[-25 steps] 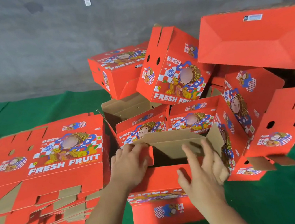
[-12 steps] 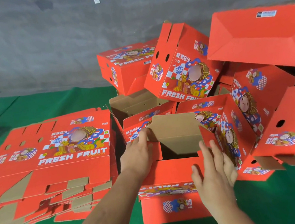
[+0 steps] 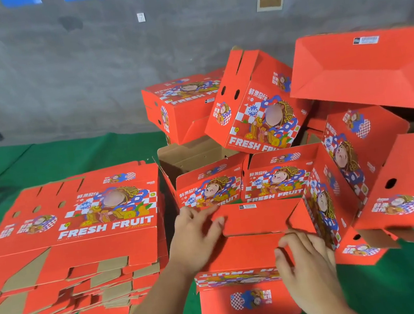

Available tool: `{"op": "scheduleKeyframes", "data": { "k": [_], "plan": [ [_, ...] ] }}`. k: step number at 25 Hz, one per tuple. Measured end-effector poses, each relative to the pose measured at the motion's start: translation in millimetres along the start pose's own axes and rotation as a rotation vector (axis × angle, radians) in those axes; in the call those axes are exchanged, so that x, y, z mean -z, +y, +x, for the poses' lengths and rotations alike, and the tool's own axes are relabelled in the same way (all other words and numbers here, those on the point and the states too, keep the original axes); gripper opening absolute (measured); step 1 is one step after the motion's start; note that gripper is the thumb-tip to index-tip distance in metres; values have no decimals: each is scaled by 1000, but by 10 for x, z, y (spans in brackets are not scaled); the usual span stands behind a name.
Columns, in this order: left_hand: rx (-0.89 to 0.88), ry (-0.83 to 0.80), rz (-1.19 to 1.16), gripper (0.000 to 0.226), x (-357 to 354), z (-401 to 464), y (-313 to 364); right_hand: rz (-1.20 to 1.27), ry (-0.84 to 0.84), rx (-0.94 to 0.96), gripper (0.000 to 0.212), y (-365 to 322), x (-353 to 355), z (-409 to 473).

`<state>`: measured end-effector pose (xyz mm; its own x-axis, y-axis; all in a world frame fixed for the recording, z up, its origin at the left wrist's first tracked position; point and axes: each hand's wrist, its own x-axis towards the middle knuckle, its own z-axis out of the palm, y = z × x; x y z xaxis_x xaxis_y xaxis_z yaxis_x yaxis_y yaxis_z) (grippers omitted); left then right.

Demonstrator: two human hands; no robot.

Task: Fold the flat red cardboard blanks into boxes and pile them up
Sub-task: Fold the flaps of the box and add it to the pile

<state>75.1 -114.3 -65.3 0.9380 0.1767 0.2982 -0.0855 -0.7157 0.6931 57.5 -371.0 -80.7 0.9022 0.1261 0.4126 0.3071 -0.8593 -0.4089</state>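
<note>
Since the earlier frames the brown inner flap that stood up is folded down; plain red panels now cover the box opening, and the view has tilted up to take in more wall.

Step in hand, by my reading: closing the bottom flaps of the box being folded [image 3: 243, 253]. It sits on the green floor mat [image 3: 68, 160] right in front of the person, between the stack of flat blanks [image 3: 71, 242] on the left and the pile of finished boxes [image 3: 260, 106] behind and to the right, touching the nearest of them.

Left hand [image 3: 195, 241]: fingers fairly straight, pressing flat on the far flap [image 3: 257, 219], gripping nothing. Right hand [image 3: 307, 262]: fingers curled over the near right corner, where the angled side flap [image 3: 298, 219] meets the near panel; looks like it's pinching or tucking that edge, but I cannot tell for sure.

Next move likely: push the side flap under or into the others so the base locks, holding the far flap down, then turn the box over and toss it on the pile. The flaps may spring back if pressure comes off early.

Orientation: the box's long axis runs left-right across the view; flapped face up, printed side wall facing the person, print upside down. A loose flap lies flat on the mat at its near side.
</note>
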Motion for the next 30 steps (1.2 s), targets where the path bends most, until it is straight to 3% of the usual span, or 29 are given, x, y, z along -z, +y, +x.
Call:
{"op": "scheduleKeyframes", "data": {
  "k": [2,5,8,10,13,19,25,28,30],
  "plan": [
    [27,86,141,62,-83,-104,37,149,10,-78,11,29,49,47],
    [254,57,243,97,-143,-192,78,388,92,-286,40,61,167,190],
    [430,-36,121,107,-155,-220,90,-51,-247,-262,114,116,196,506],
    [496,-90,116,100,-179,-234,155,-128,-393,-257,136,142,191,685],
    [562,-128,55,88,-344,-371,263,-76,-474,-346,126,342,116,702],
    [544,-63,39,79,-598,-696,359,-129,-266,-450,122,552,6,252],
    [415,37,57,80,-307,-644,616,131,-25,-503,101,373,161,-93],
    [397,108,-100,62,63,-578,640,373,-12,-382,74,238,484,113],
    [369,172,-276,57,317,-560,692,447,67,-336,69,132,776,301]
  ]
}}
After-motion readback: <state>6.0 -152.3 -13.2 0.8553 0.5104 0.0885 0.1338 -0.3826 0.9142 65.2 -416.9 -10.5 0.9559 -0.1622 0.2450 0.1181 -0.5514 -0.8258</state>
